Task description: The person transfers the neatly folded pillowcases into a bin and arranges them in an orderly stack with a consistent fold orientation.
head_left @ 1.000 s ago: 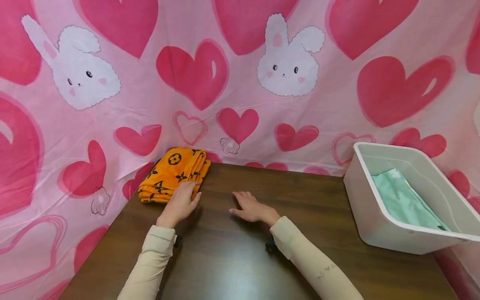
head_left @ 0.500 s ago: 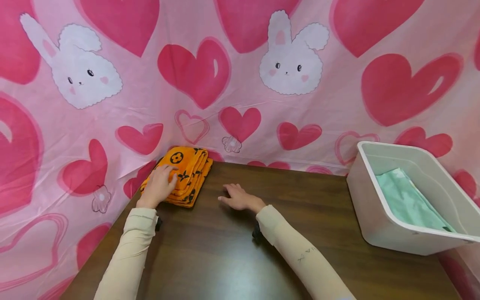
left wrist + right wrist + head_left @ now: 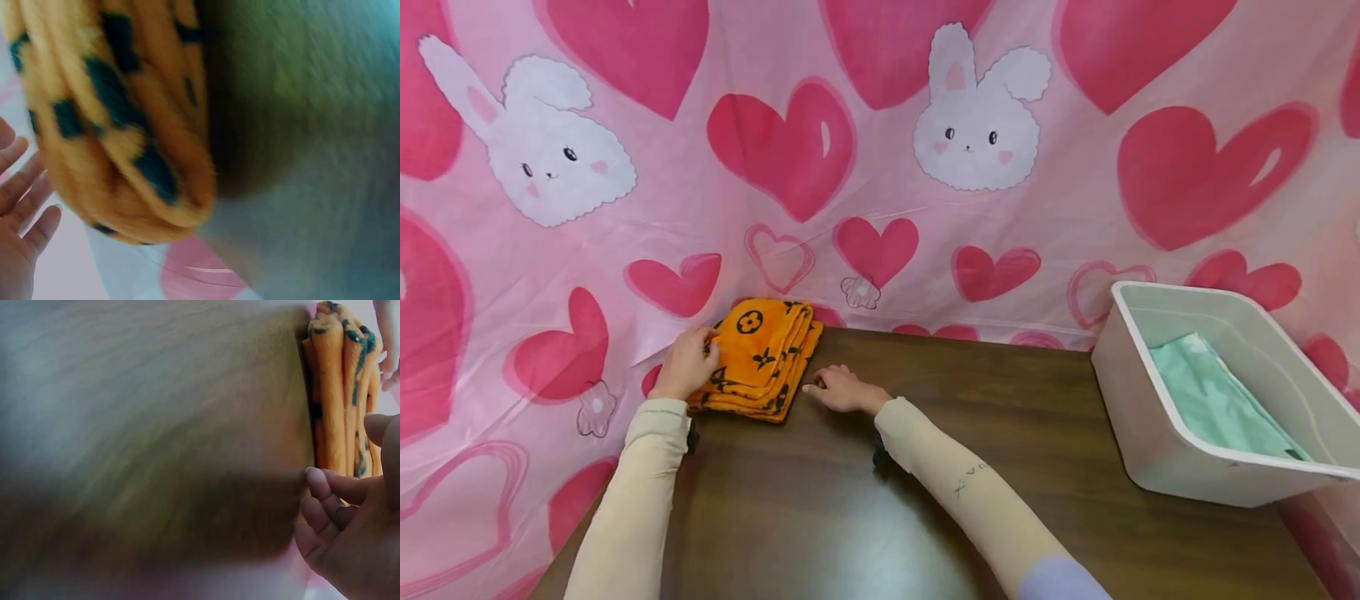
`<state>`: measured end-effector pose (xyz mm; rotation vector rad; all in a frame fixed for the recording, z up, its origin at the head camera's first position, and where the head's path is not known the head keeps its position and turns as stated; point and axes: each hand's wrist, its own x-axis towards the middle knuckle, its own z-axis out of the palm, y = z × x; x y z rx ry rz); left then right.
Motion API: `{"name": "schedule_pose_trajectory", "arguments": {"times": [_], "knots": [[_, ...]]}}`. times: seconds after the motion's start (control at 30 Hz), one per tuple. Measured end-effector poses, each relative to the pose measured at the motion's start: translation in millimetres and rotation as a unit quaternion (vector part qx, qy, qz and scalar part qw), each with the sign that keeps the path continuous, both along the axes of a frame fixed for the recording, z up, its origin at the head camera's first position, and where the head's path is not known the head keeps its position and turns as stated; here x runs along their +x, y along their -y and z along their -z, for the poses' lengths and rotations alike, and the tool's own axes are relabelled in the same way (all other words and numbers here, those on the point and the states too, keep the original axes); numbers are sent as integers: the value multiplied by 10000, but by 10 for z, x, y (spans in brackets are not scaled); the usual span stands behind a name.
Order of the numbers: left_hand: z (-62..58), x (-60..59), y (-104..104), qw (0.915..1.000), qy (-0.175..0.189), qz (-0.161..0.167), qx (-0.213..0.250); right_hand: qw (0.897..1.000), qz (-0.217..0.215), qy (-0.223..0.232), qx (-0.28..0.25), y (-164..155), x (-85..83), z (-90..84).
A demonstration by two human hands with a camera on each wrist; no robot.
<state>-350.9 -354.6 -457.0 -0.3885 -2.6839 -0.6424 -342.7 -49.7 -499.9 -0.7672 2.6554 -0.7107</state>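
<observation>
A folded orange blanket with black flower-like prints lies on the table by the back left corner. My left hand is at its left side, fingertips right at the edge. In the left wrist view that hand has its fingers spread beside the thick rounded folds. Off the blanket's right side is my right hand, low over the table with fingers loosely bent. The right wrist view has this hand near the layered edge, nothing held in its fingers.
At the right stands a white plastic bin with a folded mint-green cloth inside. The dark wooden table spans the front. A pink curtain with hearts and rabbits hangs close behind and along the left.
My left hand has gone from the blanket's front right, across its top, to its left side. The right hand has moved left, closer to the blanket. The bin has stayed put.
</observation>
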Motion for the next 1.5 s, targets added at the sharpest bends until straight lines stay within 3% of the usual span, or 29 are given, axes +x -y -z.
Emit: {"name": "schedule_pose_trajectory", "arguments": {"times": [0.23,0.4,0.5,0.67,0.83,1.07,1.33,1.5], "knots": [[127,-57,124,9962,632,-376,-465,9993,241,31,-286,213,-26,110],[291,-97,213,9835,1563,-587,-698,9987,351,-19,-368,283,-22,135],[353,-104,237,9776,1873,-598,-749,9986,356,52,-398,296,-36,136],[332,-105,258,9770,1971,-404,-700,9988,283,123,-372,313,-55,113],[249,-95,341,9709,2348,-159,-451,9986,308,140,-398,346,-75,69],[202,-143,401,9588,2804,-340,-307,9983,532,210,-88,376,-173,19],[272,-265,272,9514,2964,-477,-682,9954,883,-87,369,441,-266,-4],[325,-262,158,9473,3021,-497,-944,9933,1025,-145,507,499,-229,67]]}}
